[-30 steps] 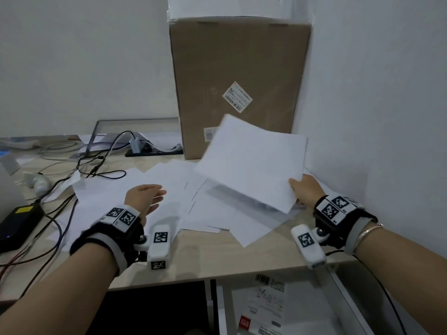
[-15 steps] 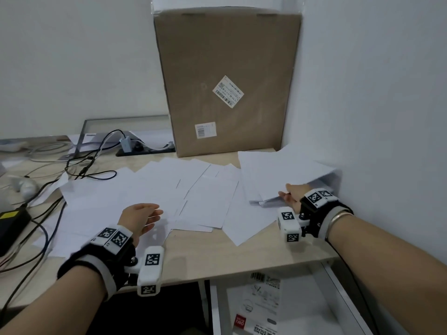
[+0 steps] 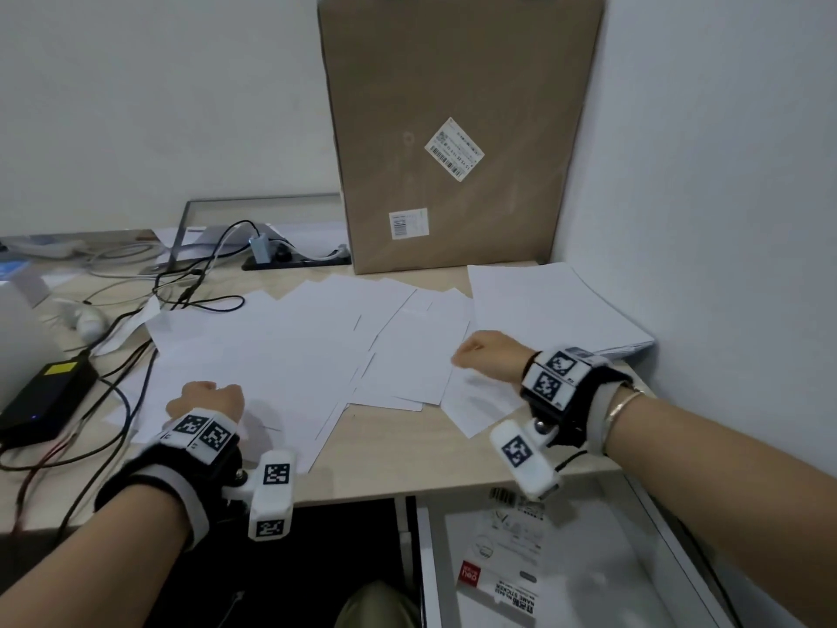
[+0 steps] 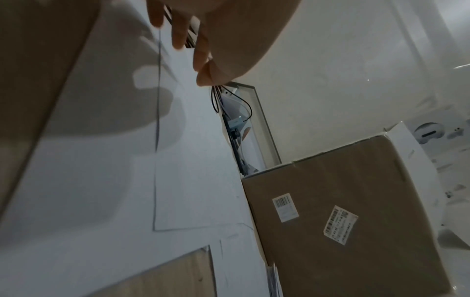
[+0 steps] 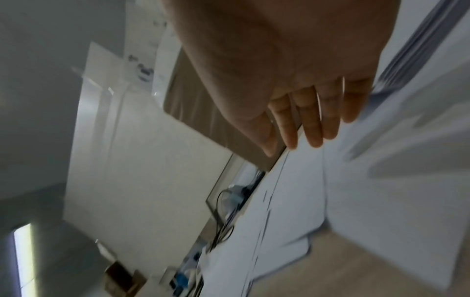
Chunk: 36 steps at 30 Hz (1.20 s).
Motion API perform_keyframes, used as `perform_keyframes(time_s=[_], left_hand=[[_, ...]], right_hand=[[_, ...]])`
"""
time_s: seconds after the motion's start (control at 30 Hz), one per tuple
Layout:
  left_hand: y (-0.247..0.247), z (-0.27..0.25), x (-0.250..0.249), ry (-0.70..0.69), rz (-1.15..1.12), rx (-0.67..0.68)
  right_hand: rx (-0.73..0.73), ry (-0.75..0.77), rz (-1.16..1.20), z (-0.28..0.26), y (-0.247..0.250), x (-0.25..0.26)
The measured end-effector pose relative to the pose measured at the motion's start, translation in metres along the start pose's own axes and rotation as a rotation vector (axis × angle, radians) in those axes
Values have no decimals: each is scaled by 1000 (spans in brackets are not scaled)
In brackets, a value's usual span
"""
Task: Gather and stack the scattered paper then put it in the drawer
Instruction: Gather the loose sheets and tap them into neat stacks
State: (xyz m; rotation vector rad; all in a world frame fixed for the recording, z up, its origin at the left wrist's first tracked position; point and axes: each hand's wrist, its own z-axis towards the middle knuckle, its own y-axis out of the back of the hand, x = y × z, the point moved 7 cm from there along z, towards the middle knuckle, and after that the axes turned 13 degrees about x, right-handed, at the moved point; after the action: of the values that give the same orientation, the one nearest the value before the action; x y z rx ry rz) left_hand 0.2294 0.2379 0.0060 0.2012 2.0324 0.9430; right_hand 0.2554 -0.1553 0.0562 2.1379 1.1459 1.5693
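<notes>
Drawer (image 3: 566, 559) sits open below the surface's (image 3: 385, 464) near edge, under your right arm. Your left hand (image 3: 206, 398) and right hand (image 3: 487, 355) both hover empty, fingers loosely hanging, over the scattered sheets (image 3: 294, 351). These fan leftward from the right hand. Started stack (image 3: 543, 305) lies beyond it at the right wall; box (image 3: 457, 129) blocks the back.

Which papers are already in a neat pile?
The stack by the right wall, beside the box. The other sheets lie scattered.

Head view downward over desk (image 3: 385, 469), wrist views low, sharing box (image 3: 457, 129)
</notes>
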Motion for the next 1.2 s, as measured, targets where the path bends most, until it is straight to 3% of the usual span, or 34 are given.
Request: perform_keyframes(time_s=[0.2,0.4,0.5,0.57,0.63,0.7,0.87,1.1,1.2], left_hand=[[-3,-3,9,103,-103,42],[-25,7,-5,138,-462,129],[-42,9,-19,90,-618,216],[-52,12,-27,42,-645,271],[-49,12,-23,95,-592,199],[-35,14,-18,121,-446,98],[0,32,-10,81,-192,33],[-9,45,-25,-30,177,233],[-20,46,-31,-65,202,281]], right_hand=[[265,-124,-352,25,-55,9],[293,-109,-510,16,-54,10],[289,-100,-531,15,-53,12],[275,-102,-532,17,-53,13],[254,-101,-518,21,-52,15],[223,-113,-480,27,-48,19],[127,-103,-186,50,-38,41],[113,-141,430,101,-59,59],[147,-162,525,112,-63,63]])
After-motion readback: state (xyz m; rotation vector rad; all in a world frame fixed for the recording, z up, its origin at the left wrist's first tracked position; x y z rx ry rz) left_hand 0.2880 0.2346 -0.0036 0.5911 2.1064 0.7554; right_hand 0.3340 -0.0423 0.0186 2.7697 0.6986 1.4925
